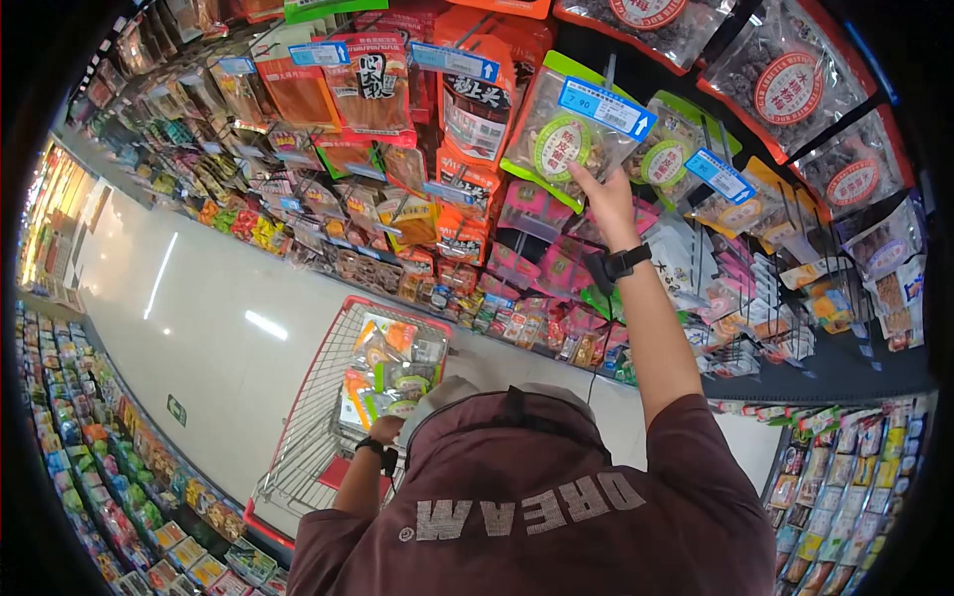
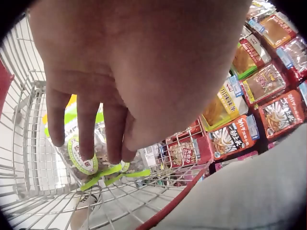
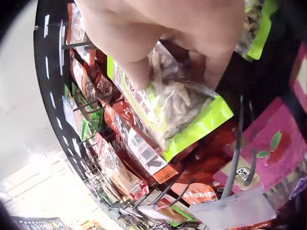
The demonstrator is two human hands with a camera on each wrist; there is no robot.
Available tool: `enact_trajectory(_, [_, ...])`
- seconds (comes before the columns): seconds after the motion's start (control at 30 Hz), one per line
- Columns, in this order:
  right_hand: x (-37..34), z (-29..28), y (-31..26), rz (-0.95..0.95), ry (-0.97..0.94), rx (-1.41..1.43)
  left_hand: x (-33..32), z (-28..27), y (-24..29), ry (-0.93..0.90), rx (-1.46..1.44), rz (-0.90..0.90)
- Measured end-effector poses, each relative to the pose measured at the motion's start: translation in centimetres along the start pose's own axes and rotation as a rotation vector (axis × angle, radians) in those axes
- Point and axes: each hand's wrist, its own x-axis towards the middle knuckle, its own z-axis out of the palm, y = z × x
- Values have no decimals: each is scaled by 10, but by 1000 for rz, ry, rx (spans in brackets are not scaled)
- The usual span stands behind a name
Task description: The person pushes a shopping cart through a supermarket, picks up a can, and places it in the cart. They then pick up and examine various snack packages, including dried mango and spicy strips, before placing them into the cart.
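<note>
My right hand [image 1: 608,204] pinches the lower edge of a clear bag with green borders [image 1: 556,129], which is at the hook behind a blue price tag [image 1: 606,109]. In the right wrist view the fingers of the hand [image 3: 168,28] curl round the bag [image 3: 177,103], thumb on its label side. My left hand [image 1: 386,429] is low at the cart's side. From the left wrist, the hand [image 2: 115,81] hangs with loosely bent fingers over green-edged bags [image 2: 86,155] in the cart; whether it touches them is unclear.
The red-rimmed metal cart [image 1: 288,447] stands to the left, holding several bags. Hanging orange packets [image 1: 477,89] and dark-fruit bags [image 1: 785,79] flank the held bag. Pink packets [image 3: 273,143] hang beside it on metal hooks. Pale floor [image 1: 199,288] runs between the shelves.
</note>
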Motion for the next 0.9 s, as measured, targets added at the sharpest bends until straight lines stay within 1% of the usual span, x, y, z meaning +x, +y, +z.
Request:
enact_trajectory(0.03, [-4, 0, -1, 16, -4, -5, -6, -9, 12, 86, -253, -254])
enact_trajectory(0.1, [-5, -7, 4, 50, 9, -61, 0, -21, 9, 147, -324, -276])
enact_trajectory(0.17, [-2, -8, 10, -128, 200, -253, 6, -35, 15, 142, -331, -246])
enact_trajectory(0.2, [-9, -5, -6, -117, 287, -409, 7, -43, 22, 143, -303, -245])
enact_trajectory(0.23, [-13, -2, -4, -286, 354, -485, 9, -47, 32, 145, -279, -243])
enact_trajectory(0.27, [-20, 2, -11, -388, 436, -591, 16, -46, 29, 192, -258, -183])
enact_trajectory(0.3, [-29, 7, -18, -493, 515, -695, 21, -46, 27, 191, -215, -140])
enact_trajectory(0.37, [-40, 25, -37, -575, 456, -693, 35, -40, 19, 218, -232, -146])
enact_trajectory(0.4, [-42, 37, -44, -566, 359, -694, 41, -37, 15, 202, -277, -97])
enact_trajectory(0.43, [-39, 51, -44, -525, 237, -574, 45, -31, 12, 205, -293, -96])
enact_trajectory(0.5, [-17, 77, -26, -286, 19, -289, 46, -33, 13, 196, -191, -90])
enact_trajectory(0.53, [-4, 89, -16, -281, 4, -292, 39, -32, 17, 228, -291, -30])
enact_trajectory(0.57, [9, 101, -3, -270, -13, -295, 34, -31, 23, 237, -293, -36])
enact_trajectory(0.6, [23, 117, -1, -232, -92, 16, 29, -31, 25, 243, -333, -22])
enact_trajectory(0.63, [33, 118, -1, -210, -137, -81, 25, -33, 27, 251, -369, -7])
enact_trajectory(0.7, [51, 129, 16, -106, -115, -25, 16, -39, 32, 242, -407, 7])
enact_trajectory(0.73, [59, 131, 25, -125, -89, -66, 10, -43, 36, 233, -450, -8])
enact_trajectory(0.77, [63, 134, 30, -91, -106, 6, 1, -49, 44, 224, -494, -23])
enact_trajectory(0.8, [68, 133, 32, -38, -134, 83, -16, -59, 65, 242, -520, -46])
enact_trajectory(0.83, [70, 133, 33, 14, -161, 159, -16, -66, 63, 247, -516, -50])
enact_trajectory(0.9, [59, 135, 22, -17, -149, 146, -9, -77, 48, 313, -418, 17])
